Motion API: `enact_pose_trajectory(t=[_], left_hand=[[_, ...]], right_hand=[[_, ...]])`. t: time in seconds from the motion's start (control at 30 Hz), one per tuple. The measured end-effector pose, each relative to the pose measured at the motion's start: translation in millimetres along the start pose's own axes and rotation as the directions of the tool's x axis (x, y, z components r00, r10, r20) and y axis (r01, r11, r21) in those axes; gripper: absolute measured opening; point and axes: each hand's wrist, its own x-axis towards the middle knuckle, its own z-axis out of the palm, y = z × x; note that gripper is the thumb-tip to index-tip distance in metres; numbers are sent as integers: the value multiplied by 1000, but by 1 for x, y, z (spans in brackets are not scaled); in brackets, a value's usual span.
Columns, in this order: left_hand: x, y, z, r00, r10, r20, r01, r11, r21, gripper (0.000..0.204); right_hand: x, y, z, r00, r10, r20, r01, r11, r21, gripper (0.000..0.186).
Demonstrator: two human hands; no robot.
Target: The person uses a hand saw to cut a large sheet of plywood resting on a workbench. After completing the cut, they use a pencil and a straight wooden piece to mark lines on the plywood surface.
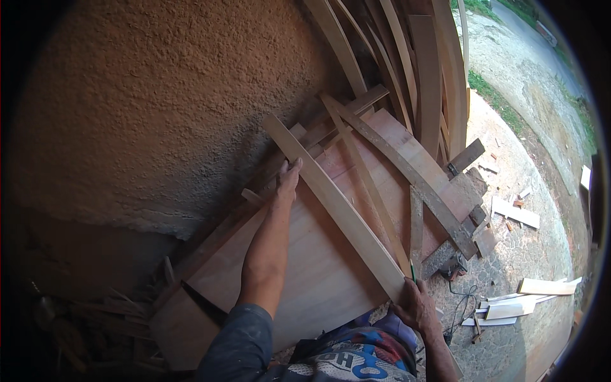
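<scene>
A long, pale wooden board (334,205) lies slantwise before me, raised a little over a plywood-topped bench (318,280). Toward its far end, my left hand (289,175) grips the board's left edge. At the near end my right hand (417,309) has its fingers closed around the board. A thin green stick (413,272), like a pencil, sticks up from the right hand's fingers. Just right of the board, a narrow wood strip (371,184) and a wider, dusty strip (407,165) lie across the bench, meeting at their far ends.
Tall boards (426,83) lean beyond the bench, beside a rough wall (165,95). A dark, tapering blade-like piece (203,304) rests at the bench's left. A power tool (453,268) with a cable sits right of it. Offcuts (509,309) litter the floor on the right.
</scene>
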Motion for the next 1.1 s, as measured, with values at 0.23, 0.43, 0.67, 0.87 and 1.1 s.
enact_pose_trajectory(t=[0.23,0.43,0.67,0.87,1.1], left_hand=[[5,-5,-5,996,-36,-81,39,999,38,88],[27,-23,-20,999,-48,-8,48,998,33,112],[8,4,-12,998,-41,50,39,999,26,114],[1,6,-19,996,-90,-4,90,996,13,107],[37,-30,-8,986,-99,-132,111,990,90,98]], right_hand=[[11,-20,-4,959,-146,-243,77,959,-272,60],[94,-131,3,886,-430,-170,411,901,-136,52],[206,-207,51,893,-450,6,421,831,-363,62],[258,-203,91,848,-530,-9,453,732,-509,58],[283,-234,97,910,-415,11,353,761,-544,50]])
